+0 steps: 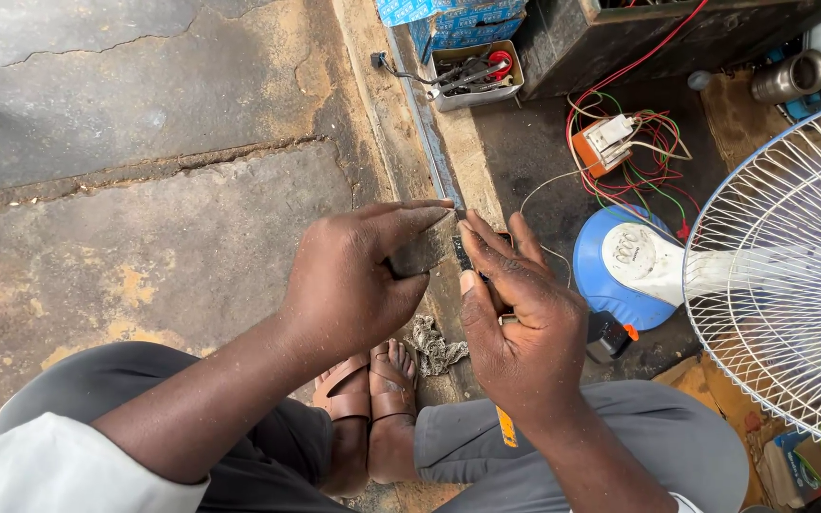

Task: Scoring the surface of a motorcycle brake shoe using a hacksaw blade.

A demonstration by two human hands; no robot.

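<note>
Your left hand [349,285] pinches a small grey block [423,252] between thumb and curled fingers, steadying it at knee height over the cracked concrete floor [125,228]. Your right hand [525,318] closes around a small dark part [467,255], meeting the block edge to edge, beside the blue-and-white standing fan [715,275].

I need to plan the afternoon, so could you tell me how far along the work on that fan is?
Done: blue-and-white fan lies on the floor, its orange wired part out. In hand: left hand grips a flat grey piece while right hand grips a small dark tool against it. Left: those wires remain loose.
</note>
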